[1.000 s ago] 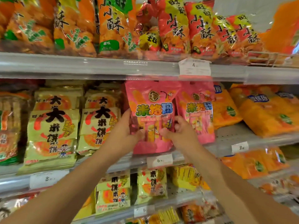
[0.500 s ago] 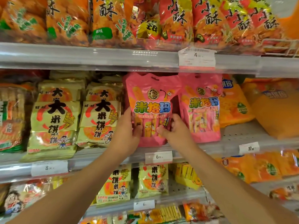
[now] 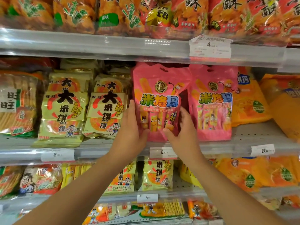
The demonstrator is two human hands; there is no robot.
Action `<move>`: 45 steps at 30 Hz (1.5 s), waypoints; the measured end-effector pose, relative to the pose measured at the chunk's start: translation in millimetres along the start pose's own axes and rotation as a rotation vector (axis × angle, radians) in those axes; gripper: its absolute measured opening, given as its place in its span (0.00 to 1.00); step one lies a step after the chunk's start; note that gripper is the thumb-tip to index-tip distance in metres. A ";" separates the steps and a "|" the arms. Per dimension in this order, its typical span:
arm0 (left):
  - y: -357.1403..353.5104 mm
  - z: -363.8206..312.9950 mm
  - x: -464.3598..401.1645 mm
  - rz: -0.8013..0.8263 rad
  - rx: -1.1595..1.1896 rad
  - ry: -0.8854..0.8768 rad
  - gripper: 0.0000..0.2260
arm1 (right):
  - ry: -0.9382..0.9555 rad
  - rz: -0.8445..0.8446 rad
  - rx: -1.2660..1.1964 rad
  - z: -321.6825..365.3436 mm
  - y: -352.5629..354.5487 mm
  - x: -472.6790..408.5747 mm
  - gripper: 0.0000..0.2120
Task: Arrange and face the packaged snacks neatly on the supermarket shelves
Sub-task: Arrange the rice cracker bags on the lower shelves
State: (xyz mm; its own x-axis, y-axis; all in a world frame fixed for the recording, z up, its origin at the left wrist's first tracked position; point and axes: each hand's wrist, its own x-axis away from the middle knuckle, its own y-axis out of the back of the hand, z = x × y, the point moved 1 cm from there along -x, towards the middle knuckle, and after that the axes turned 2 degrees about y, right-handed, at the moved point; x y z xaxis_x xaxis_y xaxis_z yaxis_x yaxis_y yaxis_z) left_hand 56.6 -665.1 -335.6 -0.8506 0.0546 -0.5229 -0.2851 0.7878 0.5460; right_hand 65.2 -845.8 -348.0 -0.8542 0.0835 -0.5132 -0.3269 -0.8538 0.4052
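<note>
— Supermarket shelves fill our view, three tiers packed with snack bags, and we're working the middle shelf (image 3: 103,144).

— Where's the bag we're facing?

— Dead centre: the pink bag (image 3: 158,101) stands upright at the shelf's front edge, above the price tag (image 3: 162,153). Our left hand (image 3: 131,127) lies along its edge at nine o'clock, fingers straight, thumb pressing its lower front. Our right hand (image 3: 183,127) cups the edge at three o'clock, fingers wrapped behind it, thumb on the front.

— So how do we finish this well?

— We'd judge it best to square the bottom flush with the shelf lip, label forward, level with the second pink bag (image 3: 212,103) just beside it at three o'clock. Keep pressure light; the film looks soft and would crease.

— How does it look?

— Glossy pink, green-and-blue lettering, cartoon sticks showing low on the front, a hang slot on top. At nine o'clock, the pale green bags (image 3: 63,109) lean back, close by.
</note>
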 end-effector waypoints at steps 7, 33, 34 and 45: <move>46.5 31.4 55.8 -0.095 -0.443 -0.154 0.25 | 0.569 -0.032 0.139 20.4 -25.4 39.7 0.19; 373.8 245.2 184.8 -0.014 -0.787 0.371 0.31 | 0.589 0.454 0.700 185.2 -326.5 103.4 0.34; 381.0 252.2 181.0 -0.006 -0.787 0.364 0.31 | 0.575 0.446 0.713 186.4 -325.7 104.5 0.34; 419.4 324.8 148.1 0.041 -0.897 0.271 0.29 | 0.532 0.493 0.467 236.3 -374.4 100.3 0.28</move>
State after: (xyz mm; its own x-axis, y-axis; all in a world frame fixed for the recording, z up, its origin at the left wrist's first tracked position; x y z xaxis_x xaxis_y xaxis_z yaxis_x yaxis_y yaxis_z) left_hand -45.5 -127.4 -396.6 -0.9092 -0.1616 -0.3836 -0.3909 0.0147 0.9203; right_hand 6.3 -396.4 -372.4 -0.6777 -0.5920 -0.4361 -0.2011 -0.4212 0.8844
